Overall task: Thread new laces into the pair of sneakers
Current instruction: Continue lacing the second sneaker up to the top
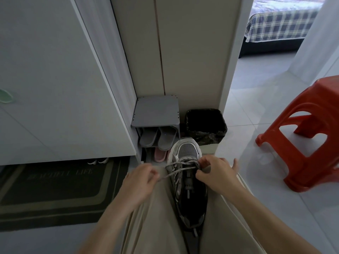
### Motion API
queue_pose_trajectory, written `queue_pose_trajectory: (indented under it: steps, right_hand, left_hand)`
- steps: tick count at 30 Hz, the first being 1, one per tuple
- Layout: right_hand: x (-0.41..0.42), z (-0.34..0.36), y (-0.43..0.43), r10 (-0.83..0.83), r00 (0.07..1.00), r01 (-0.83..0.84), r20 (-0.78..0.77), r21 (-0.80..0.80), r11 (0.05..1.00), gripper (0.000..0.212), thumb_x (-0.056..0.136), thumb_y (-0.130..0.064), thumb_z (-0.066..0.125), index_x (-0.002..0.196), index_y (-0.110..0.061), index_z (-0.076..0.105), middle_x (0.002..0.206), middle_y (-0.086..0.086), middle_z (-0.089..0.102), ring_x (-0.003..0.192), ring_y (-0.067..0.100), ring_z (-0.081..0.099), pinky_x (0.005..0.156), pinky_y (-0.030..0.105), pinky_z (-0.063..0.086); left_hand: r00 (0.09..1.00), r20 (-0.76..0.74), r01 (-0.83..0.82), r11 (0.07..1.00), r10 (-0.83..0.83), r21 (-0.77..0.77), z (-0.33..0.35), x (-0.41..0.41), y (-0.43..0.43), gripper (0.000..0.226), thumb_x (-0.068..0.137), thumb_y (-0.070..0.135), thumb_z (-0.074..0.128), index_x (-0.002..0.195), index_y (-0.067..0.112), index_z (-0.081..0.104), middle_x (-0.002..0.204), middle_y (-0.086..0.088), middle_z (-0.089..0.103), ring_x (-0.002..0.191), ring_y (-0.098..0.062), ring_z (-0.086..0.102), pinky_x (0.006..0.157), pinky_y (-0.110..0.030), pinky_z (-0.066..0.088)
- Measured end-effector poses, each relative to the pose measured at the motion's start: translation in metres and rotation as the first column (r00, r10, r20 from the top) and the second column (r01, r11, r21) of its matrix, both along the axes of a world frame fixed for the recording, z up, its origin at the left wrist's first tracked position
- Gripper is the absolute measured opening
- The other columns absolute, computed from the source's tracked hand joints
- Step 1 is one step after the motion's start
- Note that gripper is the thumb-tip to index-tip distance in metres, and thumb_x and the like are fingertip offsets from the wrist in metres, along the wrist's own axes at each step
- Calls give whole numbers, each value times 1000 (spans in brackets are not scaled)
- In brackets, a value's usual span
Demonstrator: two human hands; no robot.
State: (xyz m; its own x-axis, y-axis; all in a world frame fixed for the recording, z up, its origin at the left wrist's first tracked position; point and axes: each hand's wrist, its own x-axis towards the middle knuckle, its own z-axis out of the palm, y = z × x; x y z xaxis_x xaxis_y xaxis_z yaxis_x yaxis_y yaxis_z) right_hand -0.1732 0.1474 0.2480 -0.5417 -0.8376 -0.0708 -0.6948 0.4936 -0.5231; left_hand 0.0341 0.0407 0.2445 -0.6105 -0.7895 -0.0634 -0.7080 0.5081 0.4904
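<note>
A grey, white and black sneaker (189, 182) sits wedged between my knees, toe pointing away. A speckled grey lace (180, 171) crosses its lowest eyelets near the toe. My left hand (141, 182) pinches one lace end, pulled out to the left of the shoe. My right hand (216, 173) pinches the lace at the right-side eyelets, with the little finger lifted. The tongue and upper eyelets lie bare of lace. No second sneaker shows near my hands.
A small grey shoe rack (156, 112) with grey and pink slippers stands ahead. Beside it is a black-lined bin (206, 125). A red plastic stool (310, 136) stands to the right, a dark doormat (55, 189) on the left under a white door.
</note>
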Motion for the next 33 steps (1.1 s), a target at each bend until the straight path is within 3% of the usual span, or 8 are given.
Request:
queue_pose_trajectory:
  steps: [4, 9, 16, 19, 22, 24, 26, 33]
  right_hand:
    - [1, 4, -5, 10, 1000, -11, -16, -32, 999, 21, 85, -51, 55, 102, -38, 55, 98, -19, 61, 108, 10, 49, 112, 54, -2]
    - [4, 14, -16, 13, 1000, -15, -19, -109, 994, 13, 90, -39, 52, 101, -38, 58, 104, -18, 60, 111, 12, 50, 112, 51, 1]
    - [16, 28, -38, 276, 943, -256, -186, 121, 959, 22, 87, -47, 53, 104, -38, 64, 129, -13, 43, 127, 19, 32, 111, 56, -9]
    - [14, 39, -55, 277, 961, -278, 15, 53, 959, 20, 84, -44, 56, 74, -28, 63, 96, -9, 58, 103, 17, 49, 108, 53, 20]
    - [15, 62, -66, 280, 850, -227, 446, -170, 959, 33, 88, -33, 59, 79, -1, 61, 70, 7, 56, 60, 14, 48, 70, 28, 43]
    - [14, 75, -73, 267, 795, -129, 545, -277, 952, 34, 90, -25, 60, 92, 9, 63, 95, 23, 67, 77, 22, 61, 78, 31, 50]
    - [16, 90, -79, 259, 772, -59, 580, -340, 938, 20, 90, -25, 61, 88, -8, 71, 112, 24, 64, 105, 32, 62, 99, 45, 47]
    - [17, 135, -94, 301, 765, 11, 570, -479, 878, 17, 91, -31, 59, 82, -19, 67, 106, 27, 64, 96, 25, 63, 97, 39, 47]
  left_hand:
    - [995, -98, -9, 1000, 9, -1, -1, -34, -13, 28, 91, 25, 56, 119, 23, 56, 118, 8, 56, 111, -10, 52, 94, -31, 45]
    - [995, -26, 94, 995, -94, 9, -11, -60, -16, 8, 86, 27, 59, 93, 24, 58, 104, 4, 52, 105, -17, 49, 87, -32, 44]
    - [964, -226, 165, 981, -138, 106, 25, -57, -26, 6, 88, 31, 63, 89, 26, 61, 80, 10, 65, 75, -4, 62, 74, -29, 54]
    - [962, -222, 188, 977, -161, 105, 39, -44, -39, 2, 88, 31, 62, 88, 32, 64, 81, 12, 68, 76, -1, 64, 77, -29, 56]
    - [943, -323, 119, 986, -75, 120, 46, -26, -53, 11, 91, 24, 59, 90, 30, 68, 82, 15, 67, 74, 4, 62, 73, -16, 52]
    - [886, -462, 56, 977, 45, 204, 49, -16, -59, 15, 92, 15, 59, 88, 26, 68, 77, 10, 68, 69, 3, 63, 70, -12, 50]
    - [810, -567, 35, 955, 146, 295, 49, -9, -61, 21, 91, 7, 58, 85, 23, 69, 69, 5, 68, 65, -3, 62, 71, -14, 51]
    - [771, -572, -27, 912, 280, 410, 37, 4, -64, 18, 92, 6, 58, 88, 18, 71, 73, 0, 70, 67, -7, 64, 71, -20, 53]
